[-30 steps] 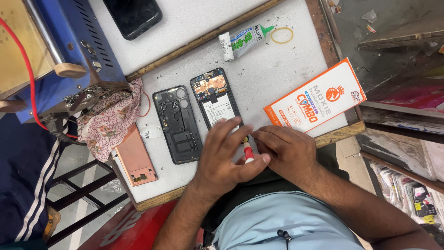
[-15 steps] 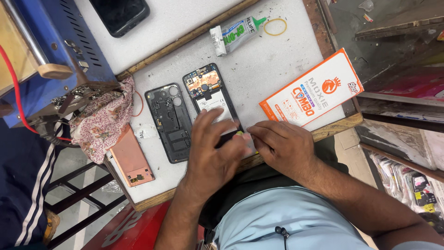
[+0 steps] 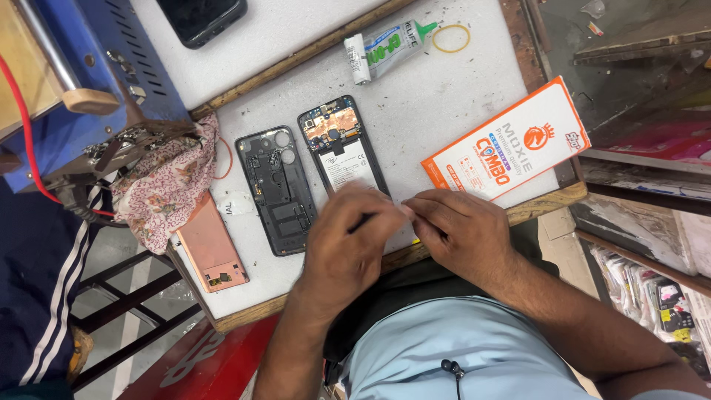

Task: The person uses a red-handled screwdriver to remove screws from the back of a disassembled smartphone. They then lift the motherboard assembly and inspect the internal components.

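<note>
Here, two hands meet at the near edge of the pale grey worktop (image 3: 444, 104): the left hand (image 3: 348, 248) curls over the lower end of an opened black phone body with copper-coloured board and white battery (image 3: 342, 148), fingers bent and nearly closed, though what they pinch is hidden. The right hand (image 3: 455, 230) sits just beside it, fingertips touching the left's, closed on something too small to make out.

Counted: one opened phone body; one black inner frame (image 3: 278, 189) lying just to its left; one rose-pink back cover (image 3: 211, 252) at the worktop's corner; one floral cloth (image 3: 163, 185); one glue tube with a green tip (image 3: 385, 48); one yellow rubber band (image 3: 452, 38); one orange and white flat box (image 3: 507, 144); one dark phone (image 3: 204, 16) on the white board behind.

The worktop is speckled with small debris and edged in worn wood. A blue metal machine (image 3: 96, 81) stands at its left
</note>
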